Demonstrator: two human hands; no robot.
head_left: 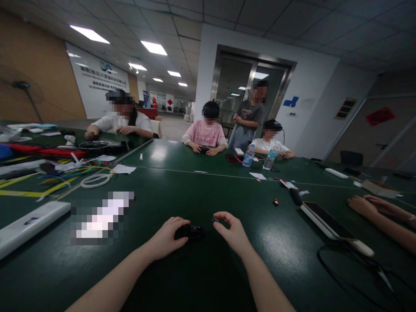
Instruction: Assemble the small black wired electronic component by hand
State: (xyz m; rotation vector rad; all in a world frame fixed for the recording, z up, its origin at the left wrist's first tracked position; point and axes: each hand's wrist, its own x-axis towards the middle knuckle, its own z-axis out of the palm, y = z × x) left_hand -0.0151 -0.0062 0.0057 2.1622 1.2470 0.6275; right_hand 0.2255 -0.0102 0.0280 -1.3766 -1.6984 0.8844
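Observation:
My left hand [169, 236] is closed around one end of a small black object [194, 231] on the dark green table. Its free end points right and has a few shiny bits; its exact kind is too dark to make out. To the right of it, my right hand [231, 232] is raised slightly, with thumb and forefinger pinching a tiny greyish piece [215, 219]. A short gap separates that piece from the black object.
A blurred bright screen [105, 216] and a white power strip [32, 227] lie left. On the right are a phone [326, 220], a black cable [338, 273] and another person's hands [364, 206]. Two water bottles [269, 159] stand farther off. Several people sit or stand around.

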